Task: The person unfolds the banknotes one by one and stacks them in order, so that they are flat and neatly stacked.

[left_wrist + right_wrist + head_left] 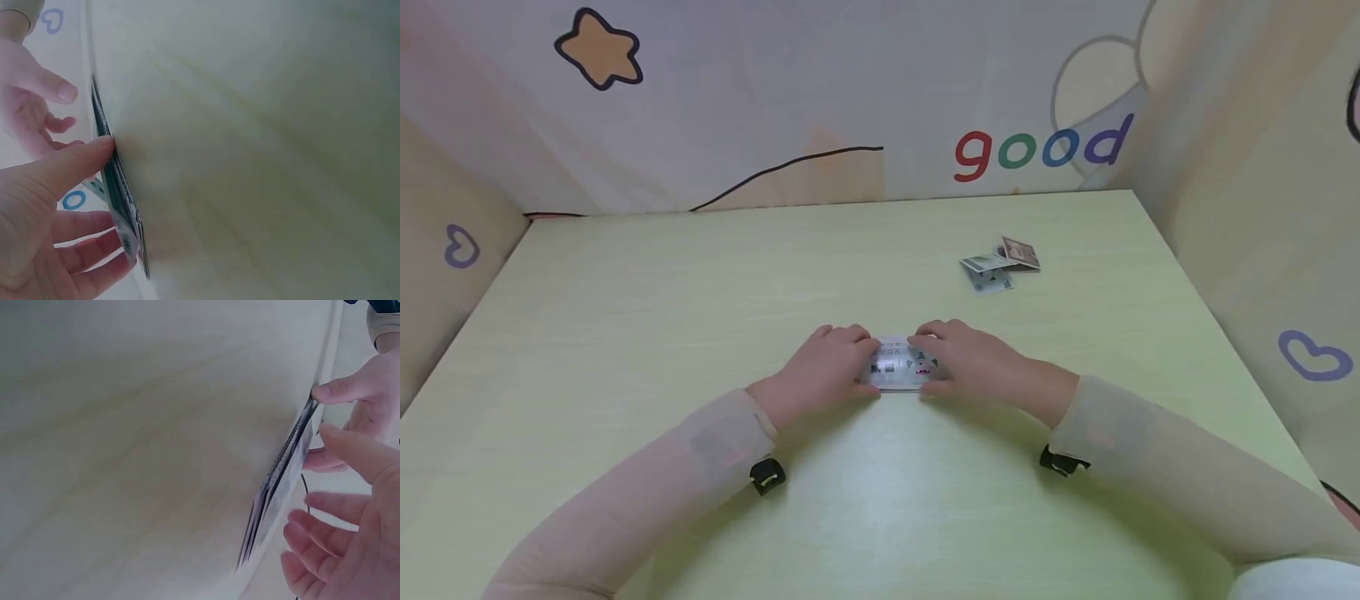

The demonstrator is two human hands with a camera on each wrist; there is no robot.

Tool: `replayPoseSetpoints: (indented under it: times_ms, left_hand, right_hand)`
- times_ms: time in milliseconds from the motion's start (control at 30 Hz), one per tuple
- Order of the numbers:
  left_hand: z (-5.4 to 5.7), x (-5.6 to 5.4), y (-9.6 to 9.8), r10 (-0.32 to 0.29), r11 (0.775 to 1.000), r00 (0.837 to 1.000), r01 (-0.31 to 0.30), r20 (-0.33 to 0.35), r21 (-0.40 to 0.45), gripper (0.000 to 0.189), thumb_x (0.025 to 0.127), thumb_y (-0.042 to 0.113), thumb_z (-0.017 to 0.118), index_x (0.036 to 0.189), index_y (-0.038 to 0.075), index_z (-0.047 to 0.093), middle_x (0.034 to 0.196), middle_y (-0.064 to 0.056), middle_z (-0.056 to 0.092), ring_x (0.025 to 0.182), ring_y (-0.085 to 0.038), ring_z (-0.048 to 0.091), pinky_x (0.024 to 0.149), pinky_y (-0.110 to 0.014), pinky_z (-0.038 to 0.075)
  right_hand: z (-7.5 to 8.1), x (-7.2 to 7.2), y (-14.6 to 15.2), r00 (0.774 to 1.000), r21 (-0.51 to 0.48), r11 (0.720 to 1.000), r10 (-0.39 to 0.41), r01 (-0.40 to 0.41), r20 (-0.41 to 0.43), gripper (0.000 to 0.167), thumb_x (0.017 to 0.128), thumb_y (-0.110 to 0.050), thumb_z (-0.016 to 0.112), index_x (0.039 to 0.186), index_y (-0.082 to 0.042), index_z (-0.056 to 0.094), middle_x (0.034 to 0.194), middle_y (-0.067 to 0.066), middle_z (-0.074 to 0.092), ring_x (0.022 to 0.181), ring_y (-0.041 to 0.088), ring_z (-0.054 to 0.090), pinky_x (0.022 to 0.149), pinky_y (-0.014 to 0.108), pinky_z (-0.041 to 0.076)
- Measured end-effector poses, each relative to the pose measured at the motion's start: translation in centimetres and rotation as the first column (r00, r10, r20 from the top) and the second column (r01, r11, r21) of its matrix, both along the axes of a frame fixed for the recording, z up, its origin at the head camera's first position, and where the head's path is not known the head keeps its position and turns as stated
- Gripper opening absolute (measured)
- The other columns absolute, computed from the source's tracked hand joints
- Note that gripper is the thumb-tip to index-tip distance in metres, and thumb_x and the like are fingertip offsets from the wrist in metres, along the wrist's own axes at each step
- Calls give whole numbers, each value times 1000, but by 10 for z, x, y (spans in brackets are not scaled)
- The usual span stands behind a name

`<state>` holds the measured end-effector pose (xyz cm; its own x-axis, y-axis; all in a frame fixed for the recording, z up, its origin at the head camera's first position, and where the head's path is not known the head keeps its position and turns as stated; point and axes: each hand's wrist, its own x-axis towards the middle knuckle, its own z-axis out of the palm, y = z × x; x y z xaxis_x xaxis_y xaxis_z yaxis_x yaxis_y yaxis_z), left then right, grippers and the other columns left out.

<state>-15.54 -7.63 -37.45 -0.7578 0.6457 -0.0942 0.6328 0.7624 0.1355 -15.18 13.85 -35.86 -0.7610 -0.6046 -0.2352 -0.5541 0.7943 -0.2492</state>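
Note:
A small stack of thin printed papers (pixel 897 367) is between the two hands, over the middle of the table. My left hand (pixel 823 367) grips its left end, thumb on the near edge and fingers at the far side. In the left wrist view the sheets (pixel 119 187) are seen edge-on, pinched under that thumb. My right hand (pixel 981 358) is around the right end. Its fingers (pixel 312 531) are spread and loosely bent in the right wrist view, with a gap between them and the stack (pixel 281 475).
Folded printed papers, one greyish (pixel 988 273) and one brownish (pixel 1022 252), lie overlapping at the back right of the pale table (pixel 662 292). A printed fabric wall (pixel 760 92) stands along the back, with more fabric at both sides.

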Motion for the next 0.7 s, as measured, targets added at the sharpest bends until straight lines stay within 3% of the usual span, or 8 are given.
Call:
replayPoseSetpoints:
  times_ms: [167, 300, 400, 500, 700]
  left_hand:
    - [-3, 0, 1, 23, 1000, 1000, -23, 12, 13, 55, 78, 39, 74, 118, 4, 59, 115, -9, 54, 93, -21, 53, 82, -33, 46]
    - [-4, 7, 1, -22, 1000, 999, 21, -48, -20, 51, 83, 34, 70, 123, 5, 56, 126, -13, 51, 108, -27, 51, 89, -38, 45]
    - [-3, 18, 1, -103, 994, 987, 97, -122, -55, 44, 87, 28, 63, 126, 6, 55, 133, -15, 47, 120, -33, 45, 93, -43, 42]
    - [-2, 29, 1, -149, 986, 973, 133, -176, -99, 43, 89, 27, 59, 126, 5, 56, 136, -14, 45, 124, -34, 41, 95, -44, 40]
    - [0, 40, 5, -178, 975, 976, 158, -126, -153, 52, 90, 36, 58, 133, 6, 50, 138, -11, 44, 123, -31, 44, 96, -43, 40]
  right_hand:
    - [1, 2, 1, 992, 72, 989, 124, -126, 33, 62, 86, -36, 66, 137, -6, 47, 139, 11, 42, 121, 30, 43, 95, 41, 42]
    - [1, 4, 2, 978, 123, 971, 207, -207, 16, 58, 88, -35, 64, 135, -5, 48, 140, 13, 40, 119, 32, 45, 94, 42, 43]
    - [0, 5, 2, 973, 132, 965, 230, -228, -4, 57, 88, -36, 64, 134, -6, 49, 139, 14, 41, 119, 33, 45, 94, 43, 43]
    - [0, 5, 3, 971, 141, 962, 240, -236, -12, 58, 88, -36, 64, 135, -6, 48, 140, 14, 40, 121, 35, 44, 96, 44, 42]
    - [0, 8, 5, 971, 173, 957, 238, -233, -10, 62, 88, -37, 63, 138, -5, 45, 143, 15, 37, 124, 37, 41, 96, 46, 41]
